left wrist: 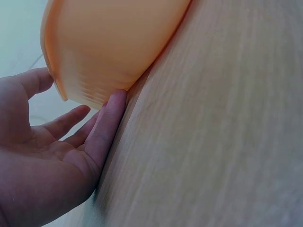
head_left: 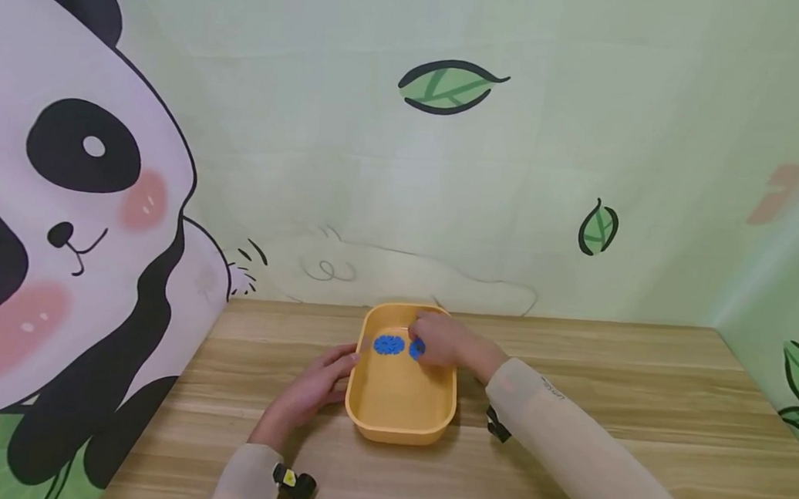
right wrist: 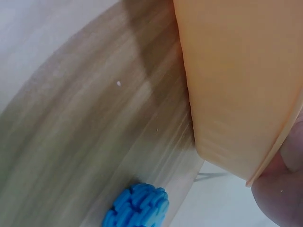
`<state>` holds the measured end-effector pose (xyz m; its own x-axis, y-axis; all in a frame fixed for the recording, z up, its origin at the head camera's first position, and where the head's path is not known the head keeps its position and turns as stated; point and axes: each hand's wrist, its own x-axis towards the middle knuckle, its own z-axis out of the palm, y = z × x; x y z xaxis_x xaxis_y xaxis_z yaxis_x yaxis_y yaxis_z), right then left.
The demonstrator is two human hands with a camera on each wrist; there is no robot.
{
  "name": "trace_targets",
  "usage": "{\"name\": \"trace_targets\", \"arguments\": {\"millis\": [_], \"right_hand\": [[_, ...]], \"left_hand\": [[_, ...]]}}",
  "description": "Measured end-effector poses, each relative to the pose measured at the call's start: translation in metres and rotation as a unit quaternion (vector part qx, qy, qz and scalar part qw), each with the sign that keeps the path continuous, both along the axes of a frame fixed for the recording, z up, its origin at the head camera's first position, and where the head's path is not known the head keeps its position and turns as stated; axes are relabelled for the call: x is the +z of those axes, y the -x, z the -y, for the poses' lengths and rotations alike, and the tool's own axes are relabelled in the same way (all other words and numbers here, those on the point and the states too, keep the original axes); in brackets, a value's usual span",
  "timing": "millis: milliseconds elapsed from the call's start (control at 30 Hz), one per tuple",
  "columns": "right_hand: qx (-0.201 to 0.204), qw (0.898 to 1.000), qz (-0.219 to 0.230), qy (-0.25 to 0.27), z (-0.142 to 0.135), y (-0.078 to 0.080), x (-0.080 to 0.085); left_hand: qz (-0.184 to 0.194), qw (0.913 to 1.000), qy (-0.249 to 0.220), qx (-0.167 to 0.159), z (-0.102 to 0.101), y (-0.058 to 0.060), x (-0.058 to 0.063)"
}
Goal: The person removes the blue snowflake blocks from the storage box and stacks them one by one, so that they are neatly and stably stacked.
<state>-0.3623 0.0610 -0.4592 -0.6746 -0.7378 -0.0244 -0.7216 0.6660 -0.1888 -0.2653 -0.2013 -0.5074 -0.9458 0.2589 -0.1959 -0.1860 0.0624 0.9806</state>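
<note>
A yellow-orange plastic tray (head_left: 402, 404) stands on the table. My left hand (head_left: 317, 383) is at its left side, thumb at the rim and fairly straight fingers against the outer wall, as the left wrist view shows. Inside the tray lies a round blue disc (head_left: 389, 345) with a notched edge. My right hand (head_left: 438, 341) reaches over the right rim with curled fingers. It pinches a second blue disc (head_left: 416, 350), mostly covered by the fingers. In the right wrist view a blue stack of notched pieces (right wrist: 137, 208) sits on the table beside the tray; the right arm hides it in the head view.
The wooden table (head_left: 569, 416) runs back to a pale green wall covering (head_left: 308, 158) with a printed panda (head_left: 81, 219) at the left and leaves. Each forearm wears a wrist camera (head_left: 296, 483).
</note>
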Motion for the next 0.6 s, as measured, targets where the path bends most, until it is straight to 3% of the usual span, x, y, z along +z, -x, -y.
{"name": "trace_targets", "arguments": {"millis": [333,600], "right_hand": [[0.020,0.997,-0.061,0.052,0.000,-0.005,-0.002],[0.007,0.994,-0.065,0.092,-0.023,-0.017,0.033]], "left_hand": [[-0.001,1.0000,0.004,0.002,-0.002,0.000,-0.003],[-0.006,1.0000,0.000,0.003,-0.003,0.003,-0.004]]}}
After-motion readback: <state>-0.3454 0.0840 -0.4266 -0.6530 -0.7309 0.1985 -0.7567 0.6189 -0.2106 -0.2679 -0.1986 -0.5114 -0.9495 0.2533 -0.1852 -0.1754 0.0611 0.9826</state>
